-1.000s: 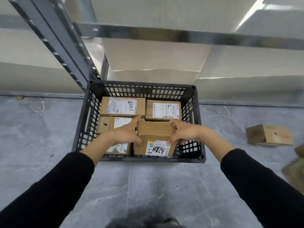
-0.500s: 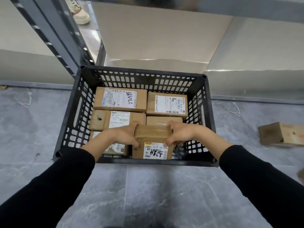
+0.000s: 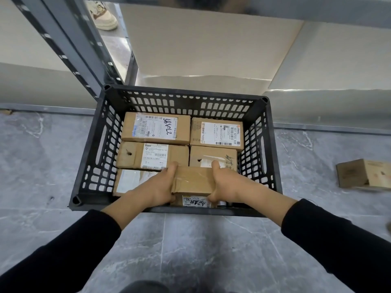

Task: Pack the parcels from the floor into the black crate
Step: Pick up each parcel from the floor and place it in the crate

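A black slotted crate [image 3: 93, 157] stands on the grey floor in front of me. Several brown cardboard parcels with white labels lie flat inside it, among them one at the back left [image 3: 155, 127] and one at the back right [image 3: 216, 134]. Both hands hold a small taped brown parcel [image 3: 193, 179] low in the crate's near right part. My left hand [image 3: 157, 187] grips its left side and my right hand [image 3: 227, 183] grips its right side. Its labelled front face is partly hidden behind the crate's near wall.
Another brown parcel [image 3: 364, 174] lies on the floor to the right of the crate. A grey metal shelf post [image 3: 69, 51] rises behind the crate's back left corner, with pale panels behind. Someone's light shoe [image 3: 104, 14] shows at the top.
The small parcel has sunk lower into the crate's near right part, with both hands still on it. My view has come closer to the crate.
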